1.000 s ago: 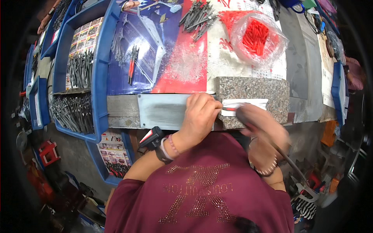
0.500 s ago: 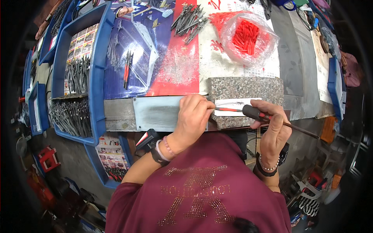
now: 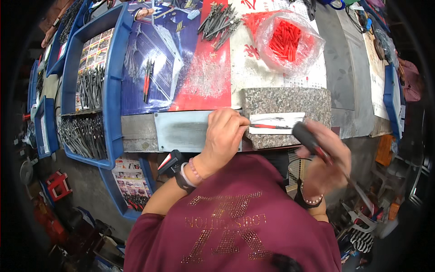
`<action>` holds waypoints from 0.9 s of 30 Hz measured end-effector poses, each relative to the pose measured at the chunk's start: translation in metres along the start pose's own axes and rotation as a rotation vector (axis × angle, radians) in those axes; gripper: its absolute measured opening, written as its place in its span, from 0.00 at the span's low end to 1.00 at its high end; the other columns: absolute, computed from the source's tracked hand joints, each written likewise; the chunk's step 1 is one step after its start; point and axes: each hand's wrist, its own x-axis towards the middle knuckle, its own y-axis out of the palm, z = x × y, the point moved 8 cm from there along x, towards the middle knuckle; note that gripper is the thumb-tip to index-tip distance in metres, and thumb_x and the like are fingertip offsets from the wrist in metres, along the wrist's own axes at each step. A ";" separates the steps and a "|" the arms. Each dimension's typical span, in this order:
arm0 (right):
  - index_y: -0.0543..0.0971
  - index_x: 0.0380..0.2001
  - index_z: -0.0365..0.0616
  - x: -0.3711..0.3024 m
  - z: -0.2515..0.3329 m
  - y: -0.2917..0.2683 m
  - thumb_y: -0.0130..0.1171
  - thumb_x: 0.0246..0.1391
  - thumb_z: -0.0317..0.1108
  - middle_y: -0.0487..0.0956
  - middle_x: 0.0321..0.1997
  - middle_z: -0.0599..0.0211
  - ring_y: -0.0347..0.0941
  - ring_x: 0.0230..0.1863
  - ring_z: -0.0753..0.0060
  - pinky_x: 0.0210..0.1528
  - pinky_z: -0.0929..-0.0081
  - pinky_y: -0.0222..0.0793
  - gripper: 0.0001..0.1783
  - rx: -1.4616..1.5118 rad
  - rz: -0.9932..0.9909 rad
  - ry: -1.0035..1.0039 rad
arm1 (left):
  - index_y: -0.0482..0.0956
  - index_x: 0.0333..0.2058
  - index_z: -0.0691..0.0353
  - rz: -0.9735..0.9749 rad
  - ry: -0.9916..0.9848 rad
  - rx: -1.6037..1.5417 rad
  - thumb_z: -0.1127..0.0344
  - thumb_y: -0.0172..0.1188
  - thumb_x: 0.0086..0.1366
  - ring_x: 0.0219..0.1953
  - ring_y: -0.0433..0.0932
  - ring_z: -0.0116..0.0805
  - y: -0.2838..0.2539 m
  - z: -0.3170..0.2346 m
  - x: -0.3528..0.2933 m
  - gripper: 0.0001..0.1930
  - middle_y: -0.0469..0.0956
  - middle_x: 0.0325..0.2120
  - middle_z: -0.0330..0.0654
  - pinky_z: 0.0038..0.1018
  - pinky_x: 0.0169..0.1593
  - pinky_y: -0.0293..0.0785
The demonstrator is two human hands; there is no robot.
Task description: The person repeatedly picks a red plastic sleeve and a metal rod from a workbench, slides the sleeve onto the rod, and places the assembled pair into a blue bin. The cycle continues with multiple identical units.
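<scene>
My left hand point(image 3: 225, 133) pinches the end of a slim black-and-red tool point(image 3: 270, 127), perhaps tweezers. It lies flat across a white pad point(image 3: 292, 118) on a speckled granite block point(image 3: 285, 99). My right hand point(image 3: 328, 156), smeared by motion, is closed round a screwdriver point(image 3: 308, 138) with a dark handle and long metal shaft. The handle's butt end points toward the slim tool and is just off its right end, above the pad's edge. The shaft slants down to the right. Under my left hand is a grey metal plate point(image 3: 179, 131).
A plastic bag of red sleeves point(image 3: 285, 41) stands beyond the block, beside a pile of dark slim tools point(image 3: 218, 22). Two red-and-black tools point(image 3: 148, 81) lie farther left. Blue trays point(image 3: 113, 90) line the left side. Another person's hand point(image 3: 144, 12) shows at the far left.
My right hand has swung the screwdriver back to the right, off the slim tool, and its shaft now tilts more steeply downward. My left hand keeps its pinch nearly in place.
</scene>
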 end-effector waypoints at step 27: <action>0.71 0.46 0.36 -0.071 -0.095 0.011 0.54 0.62 0.31 0.77 0.36 0.59 0.62 0.17 0.84 0.18 0.82 0.63 0.12 0.682 0.061 0.763 | 0.75 0.33 0.66 0.018 0.021 -0.147 0.85 0.61 0.53 0.37 0.79 0.45 -0.033 -0.040 -0.001 0.10 0.78 0.31 0.48 0.34 0.44 0.72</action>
